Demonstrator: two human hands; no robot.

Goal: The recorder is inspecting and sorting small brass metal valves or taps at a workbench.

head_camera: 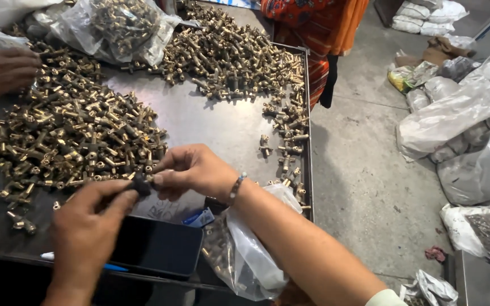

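My left hand (pixel 86 224) and my right hand (pixel 191 170) meet over the near part of a grey metal tray table (pixel 199 119). Together they pinch a small dark fitting (pixel 141 183) between their fingertips. A large heap of brass tee fittings (pixel 69 136) lies just left of my hands. A second heap of the same fittings (pixel 228 56) lies at the far side of the tray. My right wrist wears a beaded bracelet (pixel 237 186).
A black phone (pixel 154 246) lies under my left hand, next to a blue pen (pixel 109 266). A clear bag of fittings (pixel 245 249) hangs at the tray's near edge; another (pixel 117 25) sits at the back. Another person's hand (pixel 1 68) reaches in far left. Plastic sacks (pixel 460 130) lie on the floor right.
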